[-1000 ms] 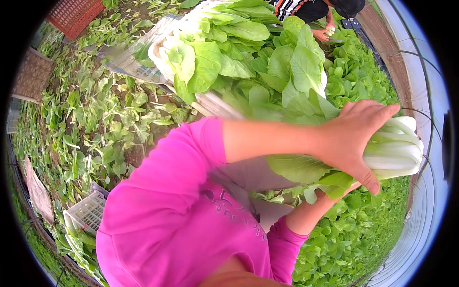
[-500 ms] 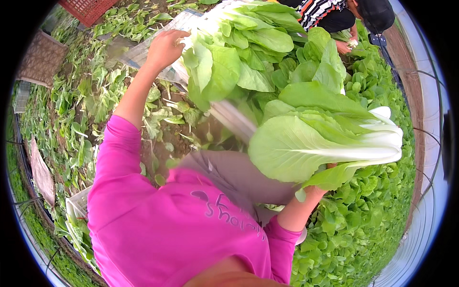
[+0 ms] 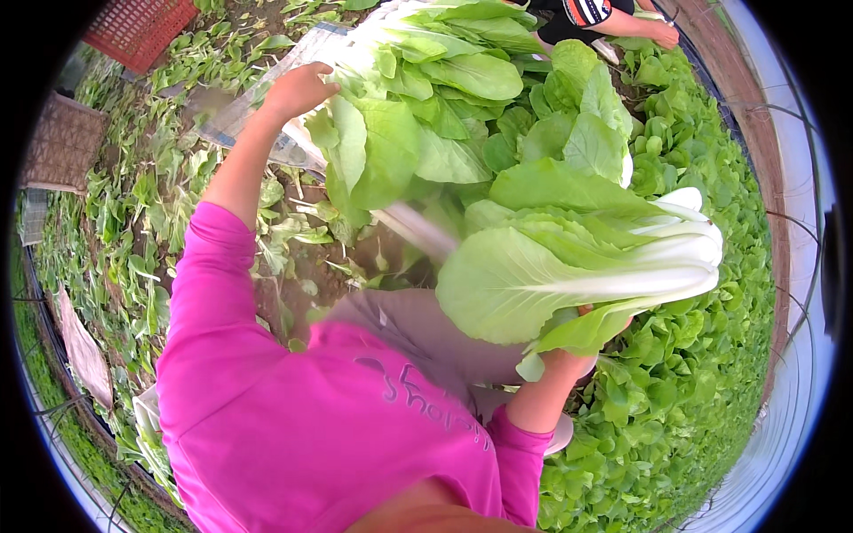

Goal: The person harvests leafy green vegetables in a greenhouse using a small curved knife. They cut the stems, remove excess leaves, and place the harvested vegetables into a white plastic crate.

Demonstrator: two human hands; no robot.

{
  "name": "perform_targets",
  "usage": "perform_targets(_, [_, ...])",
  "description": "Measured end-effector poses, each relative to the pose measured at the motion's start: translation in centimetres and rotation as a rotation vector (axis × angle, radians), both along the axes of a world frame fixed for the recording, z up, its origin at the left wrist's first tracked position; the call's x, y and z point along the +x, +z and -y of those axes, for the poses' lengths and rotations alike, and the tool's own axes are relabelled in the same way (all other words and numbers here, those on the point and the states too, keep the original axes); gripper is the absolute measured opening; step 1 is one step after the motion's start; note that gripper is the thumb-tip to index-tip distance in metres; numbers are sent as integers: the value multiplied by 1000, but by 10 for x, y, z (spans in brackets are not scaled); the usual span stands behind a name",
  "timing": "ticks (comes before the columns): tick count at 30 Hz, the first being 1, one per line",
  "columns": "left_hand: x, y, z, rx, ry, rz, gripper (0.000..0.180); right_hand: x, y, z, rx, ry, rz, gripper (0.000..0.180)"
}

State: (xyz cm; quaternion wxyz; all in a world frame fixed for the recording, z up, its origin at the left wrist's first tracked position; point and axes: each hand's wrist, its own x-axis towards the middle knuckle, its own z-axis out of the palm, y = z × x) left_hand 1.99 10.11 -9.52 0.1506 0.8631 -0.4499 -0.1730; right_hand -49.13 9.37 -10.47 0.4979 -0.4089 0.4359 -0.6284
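My right hand [image 3: 585,310] holds a large head of bok choy [image 3: 577,258] from beneath; most of the hand is hidden under the leaves. The white stalks point right and the broad green leaves left, toward my knee. Far to the left, my left hand [image 3: 298,91] is at the edge of a pile of bok choy [image 3: 444,89], its fingers apart and nothing visible in them. Another head of bok choy [image 3: 591,115] stands between the pile and the one I hold. A blurred pale bar [image 3: 418,229] sticks out from under the pile.
Low leafy plants [image 3: 675,391] grow densely along the right side. Loose leaves [image 3: 151,204] litter the soil on the left. A red plastic crate [image 3: 142,31] and a brown crate [image 3: 62,142] stand far left. A co-worker's arm [image 3: 635,27] reaches in at the top right.
The whole view has shifted slightly, with the pile and held bok choy now further left. The co-worker's arm has stretched out to the right. My two hands keep much the same pose.
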Motion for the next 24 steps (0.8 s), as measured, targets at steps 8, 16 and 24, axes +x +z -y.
perform_targets(8, [5, 1, 18, -284, 7, -652, 44, 14, 19, 9, 38, 20, -171, 48])
perform_targets(16, [-15, -23, 23, -255, 13, -353, 28, 62, 70, 1, -288, 115, -419, 55])
perform_targets(24, [3, 2, -23, -377, -120, 65, 28, 74, 89, -12, -293, 121, -444, 50])
